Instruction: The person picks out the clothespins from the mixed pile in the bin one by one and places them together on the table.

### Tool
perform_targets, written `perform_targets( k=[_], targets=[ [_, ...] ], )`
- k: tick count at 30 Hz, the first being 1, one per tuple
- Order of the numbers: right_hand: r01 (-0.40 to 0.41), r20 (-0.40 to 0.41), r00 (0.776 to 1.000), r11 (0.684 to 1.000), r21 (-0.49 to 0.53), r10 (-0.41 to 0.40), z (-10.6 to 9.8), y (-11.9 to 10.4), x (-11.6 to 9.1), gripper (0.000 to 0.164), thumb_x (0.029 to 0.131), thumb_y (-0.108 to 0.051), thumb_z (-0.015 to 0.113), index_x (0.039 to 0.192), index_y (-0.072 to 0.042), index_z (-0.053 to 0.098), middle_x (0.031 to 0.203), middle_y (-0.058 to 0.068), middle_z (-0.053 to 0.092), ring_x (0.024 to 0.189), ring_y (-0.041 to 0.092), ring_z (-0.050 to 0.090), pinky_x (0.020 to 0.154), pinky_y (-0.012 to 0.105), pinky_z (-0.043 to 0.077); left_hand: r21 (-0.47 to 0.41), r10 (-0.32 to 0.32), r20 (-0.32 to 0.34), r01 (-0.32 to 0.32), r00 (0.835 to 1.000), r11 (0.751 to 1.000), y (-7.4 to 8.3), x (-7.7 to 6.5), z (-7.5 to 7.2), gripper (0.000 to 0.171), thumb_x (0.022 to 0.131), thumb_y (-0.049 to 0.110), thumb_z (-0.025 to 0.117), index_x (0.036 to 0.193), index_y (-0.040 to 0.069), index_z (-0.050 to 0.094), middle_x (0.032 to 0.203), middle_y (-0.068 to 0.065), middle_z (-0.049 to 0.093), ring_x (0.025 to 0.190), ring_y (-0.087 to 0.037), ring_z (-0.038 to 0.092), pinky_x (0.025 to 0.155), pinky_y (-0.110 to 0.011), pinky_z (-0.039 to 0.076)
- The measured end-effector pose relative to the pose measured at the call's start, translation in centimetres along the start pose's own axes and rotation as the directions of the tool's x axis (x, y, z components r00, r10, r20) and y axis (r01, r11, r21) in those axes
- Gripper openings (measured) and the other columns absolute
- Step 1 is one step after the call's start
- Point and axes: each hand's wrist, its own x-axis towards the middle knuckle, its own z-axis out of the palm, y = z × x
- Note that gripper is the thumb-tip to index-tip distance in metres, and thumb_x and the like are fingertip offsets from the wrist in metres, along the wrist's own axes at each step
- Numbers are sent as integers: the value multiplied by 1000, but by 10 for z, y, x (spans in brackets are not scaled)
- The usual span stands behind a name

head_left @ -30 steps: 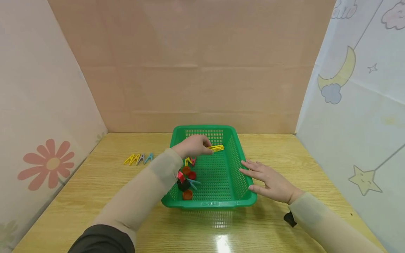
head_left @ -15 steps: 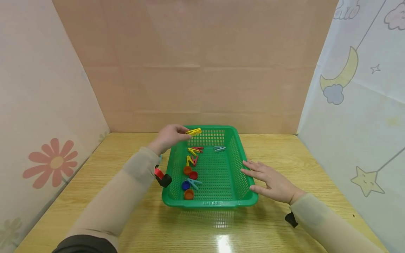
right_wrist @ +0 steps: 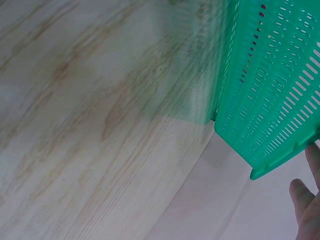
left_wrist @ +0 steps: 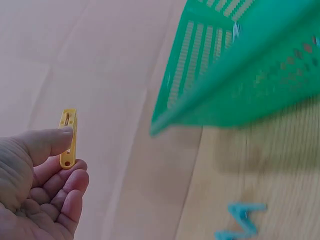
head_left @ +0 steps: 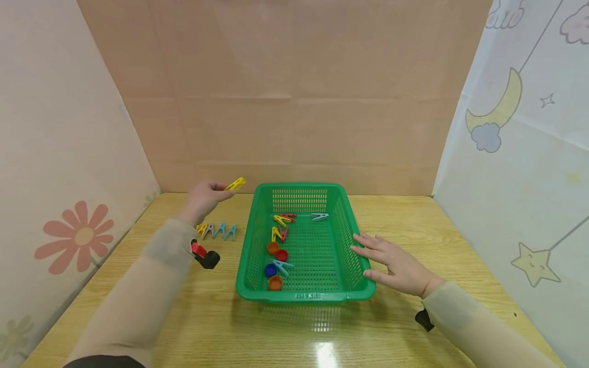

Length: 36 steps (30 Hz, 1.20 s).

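My left hand pinches a yellow clothespin between thumb and fingers, raised to the left of the green basket. In the left wrist view the clothespin stands upright under the thumb. Below that hand, a row of clothespins lies on the table: a yellow one, a grey one and blue ones. My right hand has its fingers spread, with the fingertips at the basket's right rim. Only some of its fingers show in the right wrist view.
Inside the basket lie red and yellow clothespins, a pale blue clothespin, a blue one, and orange, red and dark blue caps. A wall rises behind the wooden table, with printed sheets on both sides.
My left hand has lifted the yellow clothespin out of the basket and carried it left, over the table beside the row. My right hand has stayed at the basket's rim.
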Motion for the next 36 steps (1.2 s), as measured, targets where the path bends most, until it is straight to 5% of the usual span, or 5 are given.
perform_targets(
  k=[15, 22, 28, 36],
  targets=[
    [22, -8, 1000, 1000, 2, -22, 0, 1, 1, 58, 91, -28, 65, 143, -13, 48, 152, 11, 36, 140, 30, 30, 114, 21, 7, 98, -123, -115, 134, 986, 986, -70, -8, -31, 55, 96, 38, 58, 131, -3, 51, 137, -24, 46, 121, -41, 42, 99, -56, 36],
    [12, -2, 1000, 1000, 4, -12, 0, 1, 1, 58, 91, -29, 66, 144, -15, 47, 152, 10, 36, 141, 29, 28, 114, 22, 7, 119, -202, -182, 226, 962, 967, -105, -13, -38, 59, 95, 43, 58, 133, -3, 52, 138, -26, 45, 105, -36, 46, 74, -42, 42],
    [7, 6, 1000, 1000, -1, -7, 0, 0, 1, 58, 91, -30, 65, 144, -14, 47, 152, 10, 35, 141, 29, 28, 114, 23, 7, 124, -236, -214, 266, 948, 956, -130, -16, -40, 60, 95, 41, 58, 133, -5, 52, 139, -29, 43, 119, -46, 44, 85, -52, 44],
    [9, 5, 1000, 1000, 2, -9, 1, 1, 1, 58, 91, -30, 65, 144, -15, 47, 153, 10, 35, 141, 31, 28, 114, 22, 6, 147, -274, -230, 312, 934, 939, -158, -16, -39, 57, 93, 37, 61, 128, -8, 55, 134, -30, 47, 116, -47, 46, 87, -53, 44]
  ],
)
